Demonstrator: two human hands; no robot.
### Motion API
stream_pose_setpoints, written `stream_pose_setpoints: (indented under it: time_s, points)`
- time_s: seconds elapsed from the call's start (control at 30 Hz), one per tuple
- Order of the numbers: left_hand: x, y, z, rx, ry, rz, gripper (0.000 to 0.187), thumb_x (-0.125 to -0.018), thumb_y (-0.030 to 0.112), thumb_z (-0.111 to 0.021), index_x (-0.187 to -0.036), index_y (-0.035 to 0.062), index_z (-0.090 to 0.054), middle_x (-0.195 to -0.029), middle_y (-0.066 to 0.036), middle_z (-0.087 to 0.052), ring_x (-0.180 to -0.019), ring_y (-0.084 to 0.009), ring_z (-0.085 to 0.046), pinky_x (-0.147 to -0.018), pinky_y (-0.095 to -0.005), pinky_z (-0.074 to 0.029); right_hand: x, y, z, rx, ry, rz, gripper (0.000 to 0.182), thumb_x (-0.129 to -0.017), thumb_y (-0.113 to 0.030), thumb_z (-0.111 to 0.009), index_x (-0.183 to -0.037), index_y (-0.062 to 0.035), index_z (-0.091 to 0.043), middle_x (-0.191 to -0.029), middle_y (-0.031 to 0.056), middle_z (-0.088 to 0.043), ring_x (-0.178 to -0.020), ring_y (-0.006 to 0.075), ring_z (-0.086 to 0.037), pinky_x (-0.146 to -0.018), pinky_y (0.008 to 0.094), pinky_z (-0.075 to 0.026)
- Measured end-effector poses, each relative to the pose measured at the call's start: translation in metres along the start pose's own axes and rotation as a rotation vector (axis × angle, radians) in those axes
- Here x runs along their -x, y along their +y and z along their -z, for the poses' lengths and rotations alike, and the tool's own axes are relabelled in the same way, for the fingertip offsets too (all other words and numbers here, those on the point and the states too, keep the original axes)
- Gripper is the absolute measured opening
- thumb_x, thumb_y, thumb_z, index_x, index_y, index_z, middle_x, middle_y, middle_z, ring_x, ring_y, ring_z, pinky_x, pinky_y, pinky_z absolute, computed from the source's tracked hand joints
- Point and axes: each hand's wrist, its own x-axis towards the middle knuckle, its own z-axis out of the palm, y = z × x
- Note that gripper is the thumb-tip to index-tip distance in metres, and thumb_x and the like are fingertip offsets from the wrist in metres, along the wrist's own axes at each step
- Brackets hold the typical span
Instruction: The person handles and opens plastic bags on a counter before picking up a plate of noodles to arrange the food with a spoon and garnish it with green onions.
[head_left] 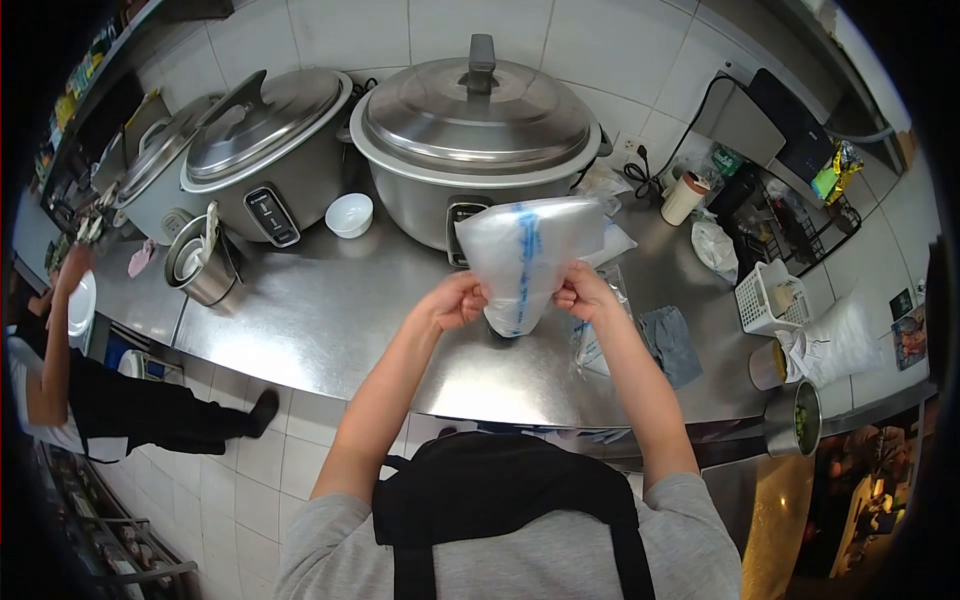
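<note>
Black apron (505,485), six o'clock; left hand (458,301), eight, and right hand (586,291), four: I pinched the plastic bag (526,250) by its edges; level grips seemed steadiest.

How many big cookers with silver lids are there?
3: the right cooker behind the plastic bag, the middle cooker, and the left cooker, partly hidden. More may hide past it.

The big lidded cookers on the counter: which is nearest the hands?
The rightmost cooker, just behind the held plastic bag; the other cookers stand farther left.
</note>
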Motion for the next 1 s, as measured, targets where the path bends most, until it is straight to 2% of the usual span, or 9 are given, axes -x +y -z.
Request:
stream_pose_setpoints:
  time_s: [0.27, 0.37, 0.43, 0.53, 0.63, 0.77, 0.83, 0.9, 1.0]
  points:
    - [-0.005, 0.012, -0.011, -0.249, 0.234, -0.009, 0.012, -0.084, 0.012, -0.049, -0.072, 0.0067, -0.05, -0.059, 0.002, -0.047, -0.041, -0.0011, -0.033, -0.031, -0.0139, -0.023, -0.012, 0.004, 0.004, 0.21, 0.061, -0.044, 0.011, -0.079, -0.002, -0.047, -0.071, -0.0078, -0.052, -0.056, 0.0005, -0.048, -0.038, 0.0047, -0.031, -0.034, 0.0191, -0.023]
    - [-0.024, 0.022, -0.012, -0.393, 0.313, -0.022, 0.012, -0.083, 0.011, -0.048, -0.072, 0.0079, -0.05, -0.059, 0.002, -0.046, -0.041, -0.0011, -0.031, -0.031, -0.0134, -0.021, -0.022, -0.013, -0.009, 0.171, 0.04, -0.048, 0.01, -0.08, -0.006, -0.047, -0.072, -0.0078, -0.052, -0.054, -0.0006, -0.047, -0.036, 0.0047, -0.03, -0.033, 0.0196, -0.022]
    - [-0.038, 0.02, -0.005, -0.453, 0.33, -0.032, 0.012, -0.084, 0.011, -0.047, -0.072, 0.0085, -0.05, -0.06, 0.002, -0.045, -0.041, -0.0011, -0.03, -0.031, -0.013, -0.02, -0.029, -0.014, -0.022, 0.315, 0.069, -0.07, 0.009, -0.08, -0.014, -0.052, -0.071, -0.0115, -0.051, -0.052, -0.0042, -0.045, -0.035, 0.0023, -0.031, -0.03, 0.0166, -0.022]
    - [-0.047, 0.013, 0.005, -0.317, 0.344, 0.094, 0.012, -0.084, 0.01, -0.046, -0.072, 0.0098, -0.049, -0.06, 0.003, -0.044, -0.04, -0.0007, -0.029, -0.032, -0.0124, -0.019, -0.049, 0.008, -0.009, 0.371, 0.221, -0.108, 0.01, -0.081, -0.011, -0.047, -0.073, -0.0075, -0.051, -0.052, -0.0011, -0.046, -0.032, 0.0037, -0.027, -0.03, 0.0187, -0.017]
    - [-0.038, 0.003, 0.01, -0.147, 0.366, 0.229, 0.013, -0.084, 0.009, -0.045, -0.073, 0.0093, -0.049, -0.059, 0.004, -0.043, -0.039, -0.0006, -0.028, -0.031, -0.013, -0.02, -0.048, 0.019, 0.002, 0.272, 0.187, -0.13, 0.012, -0.083, -0.01, -0.045, -0.073, -0.0075, -0.051, -0.052, -0.0004, -0.046, -0.033, 0.004, -0.028, -0.03, 0.0186, -0.017]
    - [-0.005, -0.019, 0.002, 0.32, 0.284, 0.065, 0.004, -0.084, 0.006, -0.045, -0.082, 0.0054, -0.048, -0.063, 0.002, -0.045, -0.042, 0.0003, -0.033, -0.03, -0.0116, -0.023, -0.027, 0.033, 0.029, -0.102, -0.023, -0.135, 0.01, -0.084, -0.009, -0.045, -0.077, -0.0069, -0.051, -0.057, 0.0008, -0.048, -0.037, 0.0048, -0.033, -0.033, 0.0179, -0.022]
    - [0.016, -0.035, -0.006, 0.509, 0.217, 0.003, 0.003, -0.083, 0.005, -0.045, -0.084, 0.0053, -0.048, -0.065, 0.002, -0.045, -0.045, -0.0003, -0.034, -0.031, -0.0119, -0.025, 0.008, 0.043, 0.016, -0.524, -0.06, -0.057, 0.003, -0.084, -0.008, -0.048, -0.084, -0.0068, -0.051, -0.064, 0.0016, -0.051, -0.045, 0.0075, -0.042, -0.039, 0.0175, -0.031]
    - [0.027, -0.058, -0.015, 0.603, 0.114, -0.229, 0.007, -0.08, 0.002, -0.047, -0.086, 0.0066, -0.048, -0.069, 0.001, -0.046, -0.049, -0.0021, -0.037, -0.036, -0.0132, -0.029, 0.024, 0.065, 0.007, -0.525, -0.086, 0.017, 0.004, -0.082, -0.006, -0.051, -0.086, -0.007, -0.05, -0.067, 0.0019, -0.052, -0.051, 0.0089, -0.047, -0.044, 0.0184, -0.035]
    - [0.028, -0.079, -0.017, 0.523, 0.093, -0.29, 0.011, -0.078, 0.0, -0.048, -0.086, 0.008, -0.047, -0.069, 0.001, -0.045, -0.049, -0.0045, -0.037, -0.037, -0.0144, -0.03, 0.024, 0.086, 0.015, -0.488, -0.179, 0.111, 0.013, -0.079, -0.002, -0.055, -0.09, -0.0077, -0.049, -0.073, 0.0025, -0.055, -0.061, 0.0115, -0.053, -0.053, 0.0206, -0.043]
